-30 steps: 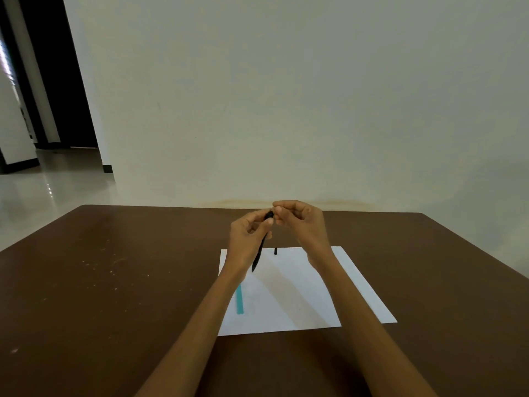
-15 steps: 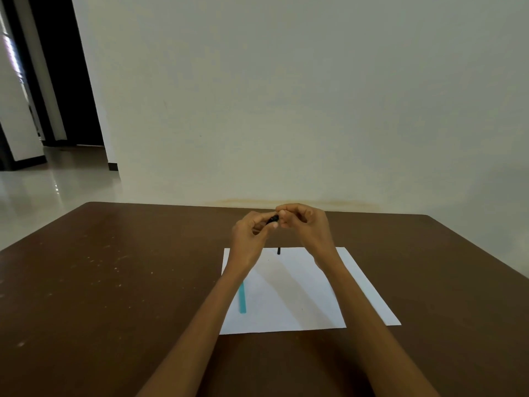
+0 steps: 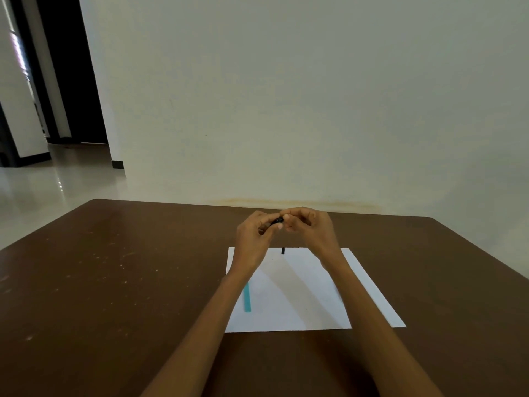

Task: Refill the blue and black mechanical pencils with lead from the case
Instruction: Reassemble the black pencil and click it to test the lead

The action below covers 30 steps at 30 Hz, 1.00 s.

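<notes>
My left hand holds the black mechanical pencil above the far edge of the white paper. Only the pencil's dark end shows between my fingertips; the barrel is hidden in my palm. My right hand is pinched against that same end, thumb and fingers closed. Whether a lead is between them is too small to tell. The blue pencil lies on the paper's left part, partly under my left forearm. A small black piece sits at the paper's far edge.
The paper lies on a brown table whose far edge meets a pale wall. A doorway and shiny floor are beyond the table's left corner.
The black pencil hung down from my left hand a second ago; now it is turned up and mostly hidden in my hand. Both hands stayed joined at its end.
</notes>
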{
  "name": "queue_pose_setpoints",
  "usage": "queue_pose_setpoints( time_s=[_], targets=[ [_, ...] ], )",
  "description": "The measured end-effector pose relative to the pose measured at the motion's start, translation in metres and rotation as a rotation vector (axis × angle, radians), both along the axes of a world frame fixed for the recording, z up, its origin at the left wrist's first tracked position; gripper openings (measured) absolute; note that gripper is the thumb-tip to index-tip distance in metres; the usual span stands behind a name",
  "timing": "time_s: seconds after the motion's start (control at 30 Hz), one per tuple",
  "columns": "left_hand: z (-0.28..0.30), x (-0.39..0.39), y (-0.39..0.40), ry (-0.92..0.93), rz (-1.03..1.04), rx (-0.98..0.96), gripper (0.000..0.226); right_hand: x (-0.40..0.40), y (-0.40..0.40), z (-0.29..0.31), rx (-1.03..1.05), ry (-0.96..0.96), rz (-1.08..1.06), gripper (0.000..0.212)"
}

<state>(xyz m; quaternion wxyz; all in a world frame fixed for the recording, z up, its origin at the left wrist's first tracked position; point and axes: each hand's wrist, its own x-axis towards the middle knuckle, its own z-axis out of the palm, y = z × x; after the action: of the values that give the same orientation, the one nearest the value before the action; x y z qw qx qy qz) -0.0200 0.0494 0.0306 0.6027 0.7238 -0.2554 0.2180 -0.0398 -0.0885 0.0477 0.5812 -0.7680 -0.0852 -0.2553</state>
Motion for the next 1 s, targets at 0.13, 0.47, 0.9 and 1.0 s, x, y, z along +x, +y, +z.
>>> queue_pose_setpoints(
  time_s=[0.13, 0.47, 0.9, 1.0],
  targets=[
    [-0.002, 0.0, 0.0, 0.001, 0.013, -0.03, 0.019, 0.002, 0.002, -0.004, -0.064, -0.057, -0.04, 0.013],
    [-0.006, 0.005, 0.0, 0.11, -0.035, -0.132, 0.015, 0.001, 0.009, -0.013, -0.066, -0.133, -0.049, 0.023],
    [-0.001, 0.01, 0.006, 0.32, -0.085, -0.466, 0.01, 0.028, -0.005, -0.059, -0.766, 0.304, -0.252, 0.035],
    [-0.001, 0.01, 0.006, 0.323, -0.095, -0.445, 0.01, 0.03, -0.006, -0.063, -0.712, 0.228, -0.224, 0.017]
  ],
)
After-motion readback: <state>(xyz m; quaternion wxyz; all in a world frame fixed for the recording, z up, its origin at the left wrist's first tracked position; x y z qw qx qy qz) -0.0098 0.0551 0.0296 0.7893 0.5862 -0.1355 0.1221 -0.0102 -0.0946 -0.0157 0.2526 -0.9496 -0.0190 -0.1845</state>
